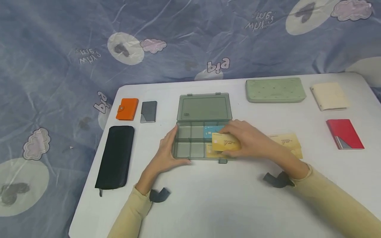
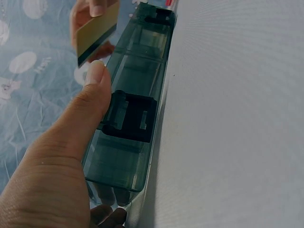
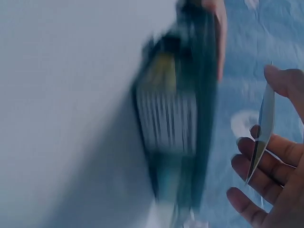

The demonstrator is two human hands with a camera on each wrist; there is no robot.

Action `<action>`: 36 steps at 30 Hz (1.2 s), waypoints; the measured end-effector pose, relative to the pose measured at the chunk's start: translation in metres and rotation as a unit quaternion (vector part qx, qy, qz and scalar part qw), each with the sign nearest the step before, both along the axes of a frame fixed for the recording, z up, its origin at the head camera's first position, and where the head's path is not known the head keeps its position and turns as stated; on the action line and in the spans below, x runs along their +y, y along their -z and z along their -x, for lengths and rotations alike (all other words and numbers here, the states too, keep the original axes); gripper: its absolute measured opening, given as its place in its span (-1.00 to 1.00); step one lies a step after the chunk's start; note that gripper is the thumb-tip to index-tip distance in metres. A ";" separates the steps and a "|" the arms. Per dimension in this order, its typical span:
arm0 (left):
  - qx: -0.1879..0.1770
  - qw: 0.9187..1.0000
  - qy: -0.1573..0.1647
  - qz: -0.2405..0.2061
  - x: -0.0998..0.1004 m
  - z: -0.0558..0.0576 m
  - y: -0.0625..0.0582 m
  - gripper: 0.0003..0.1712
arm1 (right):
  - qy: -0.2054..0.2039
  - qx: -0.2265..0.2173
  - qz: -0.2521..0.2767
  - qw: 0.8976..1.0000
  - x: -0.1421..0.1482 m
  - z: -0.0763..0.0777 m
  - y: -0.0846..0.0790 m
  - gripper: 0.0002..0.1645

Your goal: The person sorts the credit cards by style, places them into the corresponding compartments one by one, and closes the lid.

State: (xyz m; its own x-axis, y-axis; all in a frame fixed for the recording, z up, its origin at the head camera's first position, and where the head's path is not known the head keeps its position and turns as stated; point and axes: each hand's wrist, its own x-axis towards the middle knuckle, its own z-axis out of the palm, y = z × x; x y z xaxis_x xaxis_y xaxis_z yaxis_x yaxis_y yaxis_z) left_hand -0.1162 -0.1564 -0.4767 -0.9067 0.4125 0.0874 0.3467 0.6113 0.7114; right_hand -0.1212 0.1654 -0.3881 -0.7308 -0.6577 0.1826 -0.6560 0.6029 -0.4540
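Note:
A see-through green compartment box (image 1: 182, 149) lies on the table with its hinged lid (image 1: 205, 106) folded back. My left hand (image 1: 166, 152) grips the box's left end. Its thumb lies along the front wall near a dark latch (image 2: 130, 116) in the left wrist view, and its fingers are at the end wall. Above the right-hand compartments, my right hand (image 1: 245, 138) pinches a gold card (image 1: 225, 142) between thumb and fingers. A blue card (image 1: 209, 131) sits in a back compartment, and another gold card (image 1: 210, 152) in a front one, partly hidden by the held card.
More gold cards (image 1: 290, 142) lie right of the box. An orange card holder (image 1: 127, 109), a grey card case (image 1: 148, 111) and a black zip wallet (image 1: 115, 157) lie left. Farther right are a green pouch (image 1: 275, 90), a cream notebook-like holder (image 1: 330, 96) and a red card case (image 1: 345, 133).

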 end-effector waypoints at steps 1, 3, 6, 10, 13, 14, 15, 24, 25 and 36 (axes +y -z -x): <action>-0.002 1.000 0.000 -0.001 0.001 0.000 0.001 0.51 | -0.012 0.003 0.005 1.000 -0.007 -0.001 0.003 -0.33; -0.005 1.000 0.001 -0.003 0.002 0.000 0.002 0.51 | -0.029 0.009 0.011 0.999 -0.016 -0.002 0.010 -0.32; -0.004 1.000 0.007 -0.004 0.005 0.001 0.003 0.51 | -0.037 0.015 0.005 0.999 -0.021 -0.003 0.020 -0.34; 0.005 1.000 0.015 -0.003 0.007 0.002 0.002 0.52 | -0.032 0.018 -0.018 0.999 -0.015 -0.005 0.030 -0.33; 0.007 1.000 0.015 0.002 0.008 0.003 0.002 0.52 | -0.029 0.016 -0.026 0.999 -0.007 -0.006 0.033 -0.29; 0.006 1.000 0.015 0.003 0.008 0.003 0.002 0.52 | -0.029 0.018 -0.023 0.999 -0.004 -0.007 0.034 -0.28; 0.006 1.000 0.014 0.004 0.008 0.002 0.002 0.51 | -0.028 0.020 -0.020 0.999 -0.001 -0.008 0.034 -0.27; 0.003 1.000 0.011 0.000 0.007 0.000 -0.002 0.50 | 0.052 0.034 -0.001 0.998 0.072 -0.020 0.033 -0.38; 0.004 1.000 0.011 0.000 0.006 0.000 -0.002 0.50 | 0.068 0.027 -0.008 0.997 0.084 -0.021 0.032 -0.37; 0.007 1.000 0.010 -0.003 0.000 -0.002 -0.004 0.49 | 0.166 -0.049 -0.134 0.976 0.167 -0.020 0.039 -0.27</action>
